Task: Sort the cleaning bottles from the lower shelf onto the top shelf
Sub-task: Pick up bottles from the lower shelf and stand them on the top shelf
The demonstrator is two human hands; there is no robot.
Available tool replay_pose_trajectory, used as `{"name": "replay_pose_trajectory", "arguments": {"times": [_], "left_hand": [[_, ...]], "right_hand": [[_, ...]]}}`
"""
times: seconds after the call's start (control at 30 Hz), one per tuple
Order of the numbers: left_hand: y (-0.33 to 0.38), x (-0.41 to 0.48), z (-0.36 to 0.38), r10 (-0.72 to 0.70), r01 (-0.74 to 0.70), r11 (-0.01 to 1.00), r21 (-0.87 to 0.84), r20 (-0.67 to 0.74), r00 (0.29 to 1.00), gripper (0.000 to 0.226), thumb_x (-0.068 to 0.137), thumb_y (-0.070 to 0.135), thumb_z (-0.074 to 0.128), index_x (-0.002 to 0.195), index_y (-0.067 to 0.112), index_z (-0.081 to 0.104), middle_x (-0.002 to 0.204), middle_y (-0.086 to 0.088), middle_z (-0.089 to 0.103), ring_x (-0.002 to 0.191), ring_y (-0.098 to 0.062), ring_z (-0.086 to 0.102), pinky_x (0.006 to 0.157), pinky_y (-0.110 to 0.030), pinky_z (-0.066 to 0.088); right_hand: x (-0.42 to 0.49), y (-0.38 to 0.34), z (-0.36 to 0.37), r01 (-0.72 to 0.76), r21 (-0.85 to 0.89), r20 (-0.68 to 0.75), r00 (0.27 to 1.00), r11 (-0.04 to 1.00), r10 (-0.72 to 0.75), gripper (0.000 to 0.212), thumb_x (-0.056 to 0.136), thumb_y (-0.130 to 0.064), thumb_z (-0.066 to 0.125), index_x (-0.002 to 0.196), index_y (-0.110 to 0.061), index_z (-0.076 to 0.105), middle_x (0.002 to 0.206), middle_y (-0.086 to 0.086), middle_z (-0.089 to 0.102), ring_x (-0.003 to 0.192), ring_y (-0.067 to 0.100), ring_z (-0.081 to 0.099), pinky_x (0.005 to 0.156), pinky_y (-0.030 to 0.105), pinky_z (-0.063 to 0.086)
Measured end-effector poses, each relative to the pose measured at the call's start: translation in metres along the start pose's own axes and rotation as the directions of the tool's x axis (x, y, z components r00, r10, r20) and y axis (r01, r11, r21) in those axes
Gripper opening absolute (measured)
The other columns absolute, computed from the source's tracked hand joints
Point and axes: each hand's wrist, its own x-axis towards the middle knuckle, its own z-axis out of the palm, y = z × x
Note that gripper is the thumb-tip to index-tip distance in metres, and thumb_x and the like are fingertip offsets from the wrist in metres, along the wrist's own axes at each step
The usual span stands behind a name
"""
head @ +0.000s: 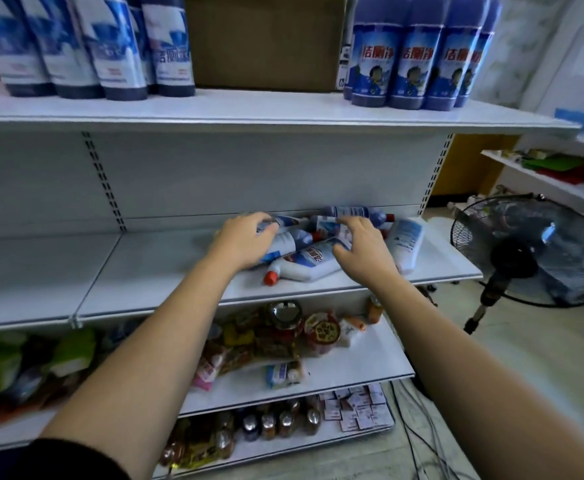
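I get one view, head cam: wide-angle, close in, facing forward and slightly down, top shelf at frame top, lower shelf centre, floor right.

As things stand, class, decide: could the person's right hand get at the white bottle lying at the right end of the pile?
Probably yes. The right hand is just left of the white bottle, which lies on the lower shelf with nothing on top of it.
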Motion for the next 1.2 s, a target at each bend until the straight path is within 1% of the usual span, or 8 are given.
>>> {"name": "replay_pose_trajectory", "arguments": {"times": [0.23,0.4,0.5,0.67,0.87,1.0,1.1,1.2], "left_hand": [[-0.025,0.046,0.042,-0.123,0.134,0.986,-0.098,0.103,0.987,0.039,0.103,0.038,0.048,0.134,0.018,0.060,0.138,-0.009,0.061,0.121,-0.030,0.059,0.102,-0.036,0.047],[-0.040,0.079,0.067,-0.173,0.181,0.983,-0.027,0.183,0.968,0.038,0.101,0.046,0.042,0.130,0.028,0.060,0.138,-0.006,0.061,0.119,-0.028,0.059,0.102,-0.039,0.047],[-0.046,0.096,0.073,-0.219,0.222,0.975,0.015,0.229,0.949,0.052,0.094,0.058,0.034,0.135,0.033,0.056,0.144,-0.003,0.057,0.125,-0.027,0.056,0.105,-0.040,0.044],[-0.051,0.115,0.085,-0.205,0.186,0.978,0.094,0.274,0.940,0.044,0.098,0.054,0.050,0.131,0.026,0.059,0.139,-0.007,0.059,0.120,-0.028,0.057,0.100,-0.035,0.046],[-0.049,0.121,0.097,-0.241,0.179,0.956,0.234,0.275,0.931,0.085,0.071,0.091,0.047,0.137,0.037,0.050,0.139,-0.005,0.058,0.114,-0.028,0.059,0.092,-0.037,0.049],[-0.052,0.123,0.095,-0.209,0.157,0.970,0.184,0.310,0.927,0.073,0.081,0.079,0.054,0.130,0.025,0.054,0.131,-0.004,0.062,0.107,-0.024,0.060,0.089,-0.035,0.050],[-0.060,0.120,0.095,-0.224,0.180,0.969,0.171,0.286,0.932,0.073,0.085,0.076,0.051,0.132,0.021,0.055,0.133,-0.006,0.062,0.112,-0.026,0.060,0.093,-0.037,0.049],[-0.068,0.114,0.089,-0.249,0.245,0.968,0.049,0.236,0.939,0.064,0.090,0.068,0.052,0.128,0.017,0.061,0.127,-0.013,0.067,0.109,-0.031,0.063,0.083,-0.032,0.045]], "right_hand": [[0.043,0.025,0.034,0.080,-0.142,0.347,0.937,0.987,-0.026,0.056,0.095,-0.026,0.058,0.149,-0.019,0.042,0.151,0.014,0.044,0.135,0.032,0.045,0.112,0.040,0.035],[0.083,0.037,0.054,0.224,-0.243,0.443,0.891,0.944,-0.097,0.059,0.098,-0.033,0.057,0.152,-0.023,0.036,0.155,0.009,0.041,0.140,0.028,0.040,0.114,0.039,0.030],[0.102,0.044,0.063,0.268,-0.260,0.517,0.850,0.928,-0.101,0.068,0.093,-0.042,0.063,0.152,-0.029,0.032,0.157,0.005,0.038,0.141,0.028,0.038,0.114,0.041,0.030],[0.124,0.052,0.066,0.303,-0.234,0.626,0.774,0.924,-0.096,0.082,0.088,-0.052,0.065,0.155,-0.036,0.019,0.160,0.001,0.033,0.147,0.030,0.028,0.119,0.051,0.021],[0.139,0.058,0.070,0.367,-0.357,0.649,0.759,0.859,-0.054,0.094,0.074,-0.073,0.065,0.151,-0.033,0.030,0.161,-0.001,0.028,0.151,0.032,0.016,0.119,0.058,0.015],[0.139,0.062,0.069,0.362,-0.348,0.672,0.740,0.865,-0.039,0.097,0.072,-0.074,0.067,0.150,-0.029,0.031,0.158,0.001,0.035,0.146,0.032,0.029,0.116,0.053,0.027],[0.135,0.068,0.068,0.287,-0.327,0.665,0.747,0.900,0.003,0.091,0.072,-0.071,0.070,0.143,-0.025,0.037,0.144,0.003,0.051,0.127,0.028,0.050,0.105,0.044,0.043],[0.126,0.078,0.067,0.174,-0.312,0.622,0.780,0.934,0.063,0.094,0.064,-0.080,0.067,0.136,-0.025,0.042,0.129,0.000,0.057,0.105,0.022,0.059,0.091,0.037,0.053]]}}
